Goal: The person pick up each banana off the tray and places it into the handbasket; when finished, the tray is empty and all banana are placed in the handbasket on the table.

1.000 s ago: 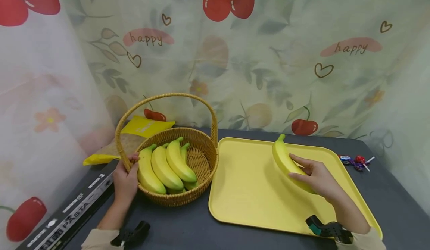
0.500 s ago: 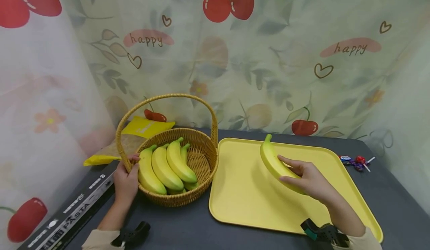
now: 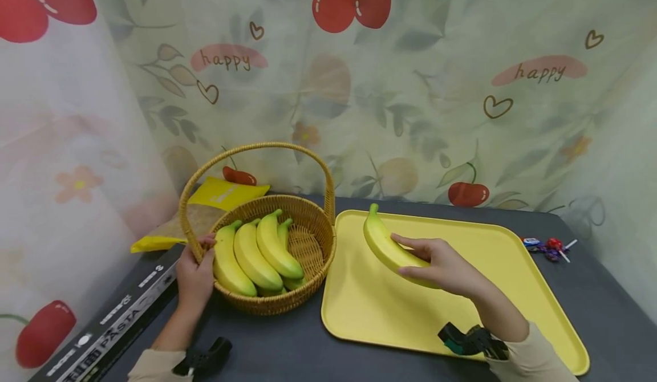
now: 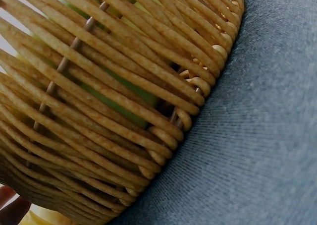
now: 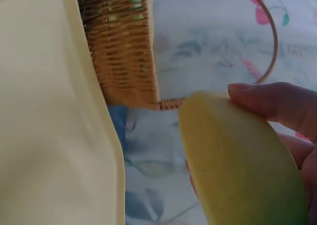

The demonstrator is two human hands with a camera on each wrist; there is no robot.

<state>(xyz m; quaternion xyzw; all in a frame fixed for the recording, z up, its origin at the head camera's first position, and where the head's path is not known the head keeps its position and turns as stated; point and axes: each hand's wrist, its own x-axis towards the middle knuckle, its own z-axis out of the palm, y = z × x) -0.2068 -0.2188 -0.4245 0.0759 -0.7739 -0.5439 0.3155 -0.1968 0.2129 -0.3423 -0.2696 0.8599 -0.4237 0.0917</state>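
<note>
My right hand [image 3: 441,265] pinches a yellow banana [image 3: 387,250] between thumb and fingers, its green-tipped stem pointing up and away. The banana is held over the left half of a yellow tray [image 3: 493,313]. In the right wrist view the same banana [image 5: 233,160] fills the lower right, with the thumb lying along its side. My left hand [image 3: 194,273] grips the left rim of a wicker basket [image 3: 308,248] at the foot of its arched handle. Several bananas [image 3: 251,256] lie together in the basket's left part. Close up, the basket's woven side [image 4: 99,86] fills the left wrist view.
Left of the basket lies a long black pasta box [image 3: 118,319]. A yellow-ended bag [image 3: 226,194] sits behind the basket. Wrapped candies and a lollipop [image 3: 553,245] lie past the tray's right edge. A printed curtain [image 3: 410,114] closes off the back of the dark table [image 3: 277,348].
My right hand has carried the banana leftward across the tray, closer to the basket. The left hand keeps its hold on the basket's rim.
</note>
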